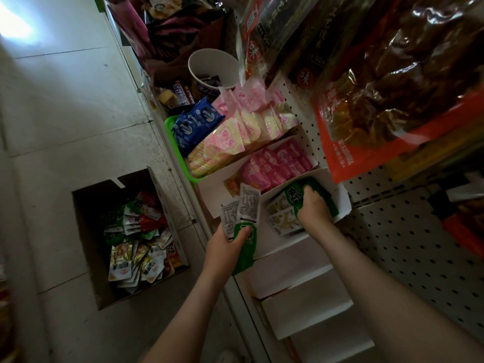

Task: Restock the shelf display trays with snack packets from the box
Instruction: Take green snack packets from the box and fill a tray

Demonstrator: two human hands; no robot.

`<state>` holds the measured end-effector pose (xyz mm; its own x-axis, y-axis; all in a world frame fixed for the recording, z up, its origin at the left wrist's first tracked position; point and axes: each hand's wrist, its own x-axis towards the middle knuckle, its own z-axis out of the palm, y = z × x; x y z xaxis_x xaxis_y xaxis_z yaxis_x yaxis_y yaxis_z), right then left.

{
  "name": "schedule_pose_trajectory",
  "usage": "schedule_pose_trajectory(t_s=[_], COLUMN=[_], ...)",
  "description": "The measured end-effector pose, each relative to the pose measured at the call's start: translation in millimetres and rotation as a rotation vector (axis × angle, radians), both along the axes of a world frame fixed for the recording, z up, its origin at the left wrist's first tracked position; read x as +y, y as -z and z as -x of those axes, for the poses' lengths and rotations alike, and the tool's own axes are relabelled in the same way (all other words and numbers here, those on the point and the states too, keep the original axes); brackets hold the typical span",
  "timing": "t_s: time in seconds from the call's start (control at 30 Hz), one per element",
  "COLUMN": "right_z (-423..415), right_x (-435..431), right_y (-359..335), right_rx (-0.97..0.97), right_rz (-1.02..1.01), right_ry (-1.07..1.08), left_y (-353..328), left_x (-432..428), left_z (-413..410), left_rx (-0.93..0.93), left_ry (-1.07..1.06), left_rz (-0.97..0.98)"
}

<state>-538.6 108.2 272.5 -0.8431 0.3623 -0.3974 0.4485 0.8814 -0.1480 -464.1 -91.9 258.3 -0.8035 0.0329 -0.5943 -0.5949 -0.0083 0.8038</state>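
While hanging bags overhang the tray, right hand grips green packets inside, left hand clutches more.

Dim aisle, glare patch upper left on floor, wide-angle edge distortion

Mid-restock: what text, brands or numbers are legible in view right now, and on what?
"味": red circle on each dark hanging bag.
"90": same bags, above the circle.
"SNI...", likely Snickers: chocolate bar beside the paper cup.
Too blurred: fine print on the packets in the left hand, label on the green packets gripped by the right hand, pink packets, blue packets, orange bag.
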Motion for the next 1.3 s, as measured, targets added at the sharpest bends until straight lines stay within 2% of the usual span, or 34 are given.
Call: schedule_pose_trajectory(t_s=[0.07,0.2,0.47,0.6,0.77,1.1,1.3], right_z=[-3,-10,-12,-10,-9,-11,-12], right_x=[1,-1,1,5,7,-1,-9], right_y=[2,4,-7,-12,-17,-14,-8], right_rx=[0.017,0.061,0.047,0.063,-0.028,0.000,-0.153], right_rz=[-0.009,-0.158,-0.221,-0.296,-0.416,-0.174,-0.252], right_ry=[-0.036,-0.170,0.023,-0.054,-0.187,-0.022,-0.032], left_y=[0,0,-2,-1,-1,1,1], left_x=[0,0,3,4,5,3,2], left_z=[0,0,-2,-2,-3,-3,-4], left_rx=[0.005,0.014,0.015,0.022,0.032,0.042,0.049], left_ry=[0.004,0.007,-0.013,-0.018,-0.017,0.003,0.018], left_rz=[0.004,0.010,0.021,0.025,0.035,0.052,0.049])
